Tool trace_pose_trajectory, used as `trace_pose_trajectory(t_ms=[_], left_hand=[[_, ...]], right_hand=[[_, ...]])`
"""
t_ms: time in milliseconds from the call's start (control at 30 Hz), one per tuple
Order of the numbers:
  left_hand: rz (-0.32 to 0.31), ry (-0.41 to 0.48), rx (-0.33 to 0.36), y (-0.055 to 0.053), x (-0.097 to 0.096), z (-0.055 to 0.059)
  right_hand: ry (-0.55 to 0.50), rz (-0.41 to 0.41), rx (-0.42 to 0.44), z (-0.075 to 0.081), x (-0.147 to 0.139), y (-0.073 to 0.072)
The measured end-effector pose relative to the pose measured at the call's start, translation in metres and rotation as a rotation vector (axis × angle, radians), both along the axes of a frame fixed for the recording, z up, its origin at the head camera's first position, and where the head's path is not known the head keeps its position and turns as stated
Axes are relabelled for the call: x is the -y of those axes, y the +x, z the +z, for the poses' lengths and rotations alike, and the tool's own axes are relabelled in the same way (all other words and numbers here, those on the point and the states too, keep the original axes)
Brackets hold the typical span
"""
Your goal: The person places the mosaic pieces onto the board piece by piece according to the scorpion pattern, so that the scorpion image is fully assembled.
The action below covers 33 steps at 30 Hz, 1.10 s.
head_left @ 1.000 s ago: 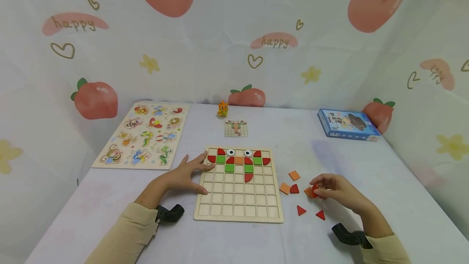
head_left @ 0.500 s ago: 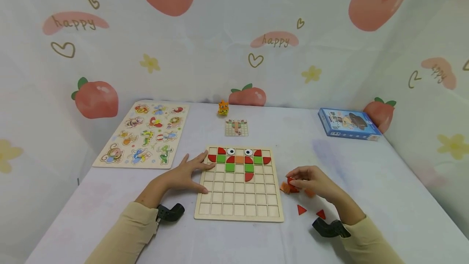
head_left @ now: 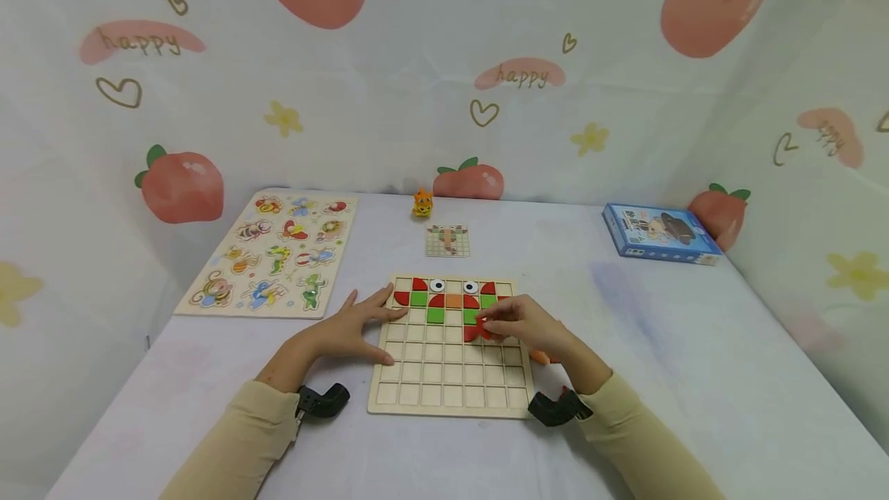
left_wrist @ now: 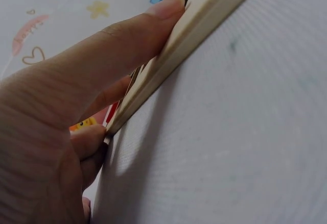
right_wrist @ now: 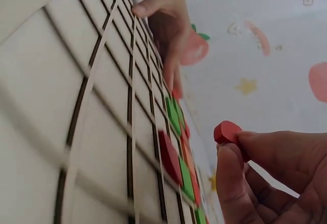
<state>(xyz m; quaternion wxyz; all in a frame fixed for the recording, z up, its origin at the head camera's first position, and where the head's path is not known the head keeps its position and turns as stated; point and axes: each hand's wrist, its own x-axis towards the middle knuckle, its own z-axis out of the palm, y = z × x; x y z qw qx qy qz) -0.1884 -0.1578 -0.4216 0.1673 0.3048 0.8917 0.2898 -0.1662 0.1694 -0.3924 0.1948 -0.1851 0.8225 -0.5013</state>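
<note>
The wooden grid board (head_left: 444, 374) lies mid-table, with red, green and orange tiles and two round eye pieces (head_left: 471, 287) in its upper rows. With fingers spread, my left hand (head_left: 347, 336) rests on the board's left edge; in the left wrist view its thumb (left_wrist: 127, 43) lies along the rim. Thumb and fingertips of my right hand (head_left: 531, 326) pinch a small red tile (right_wrist: 226, 131) above the right side of the board, near the green tile (head_left: 435, 315) row. The right hand partly covers that corner's tiles.
Orange tiles (head_left: 538, 356) lie right of the board, partly behind the right arm. A small pattern card (head_left: 447, 241) and an orange toy figure (head_left: 422, 203) stand behind it. An insect puzzle board (head_left: 274, 257) is left, a blue box (head_left: 661, 234) back right.
My right hand has moved left with the red tile, from the loose pieces on the table to over the board's right side. The left hand has stayed on the board's edge.
</note>
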Motion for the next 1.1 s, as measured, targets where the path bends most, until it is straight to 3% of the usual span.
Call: trace_pose_trajectory(t_ms=[333,533,733,1100], left_hand=[[0.003,0.003,0.006,-0.001,-0.001,0.002],[0.005,0.006,0.012,-0.001,-0.001,0.003],[0.005,0.008,0.011,-0.001,-0.001,0.003],[0.004,0.010,0.011,0.000,-0.002,0.002]], right_hand=[[-0.047,-0.062,0.098,-0.006,0.052,-0.014],[0.003,-0.129,0.075,-0.011,0.065,-0.017],[-0.018,-0.131,0.090,-0.019,0.070,-0.019],[0.063,-0.116,-0.085,-0.021,0.073,-0.013]])
